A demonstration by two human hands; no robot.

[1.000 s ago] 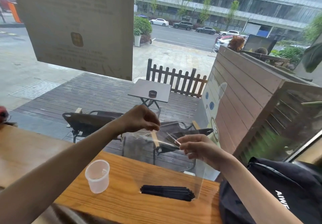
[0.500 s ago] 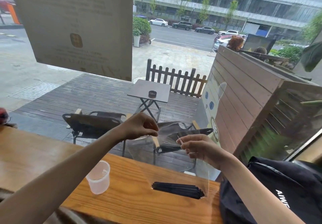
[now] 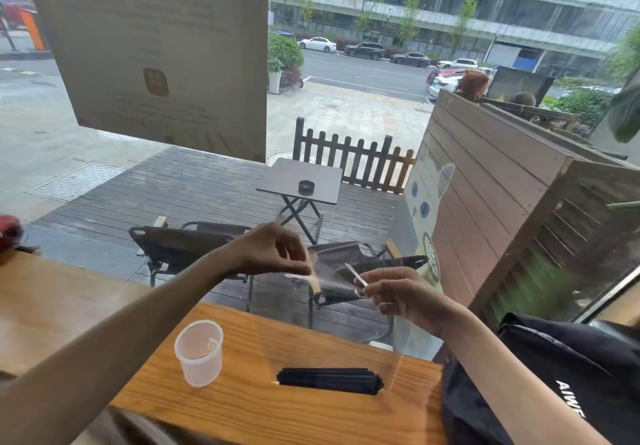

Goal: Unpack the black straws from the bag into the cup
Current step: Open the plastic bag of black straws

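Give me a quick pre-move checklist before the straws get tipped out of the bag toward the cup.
1. Both hands on the bag's top edge: ok. The left hand and right hand each pinch the clear bag.
2. Bag mouth open: cannot tell; the film is transparent and blurred there.
3. Black straws bundled at the bag's bottom: ok, lying crosswise low over the wooden table.
4. Cup upright and empty: ok.
5. Cup under the bag: not ok; it stands off to the left of the straws.
6. Black backpack clear of the bag: cannot tell; it sits close on the right.
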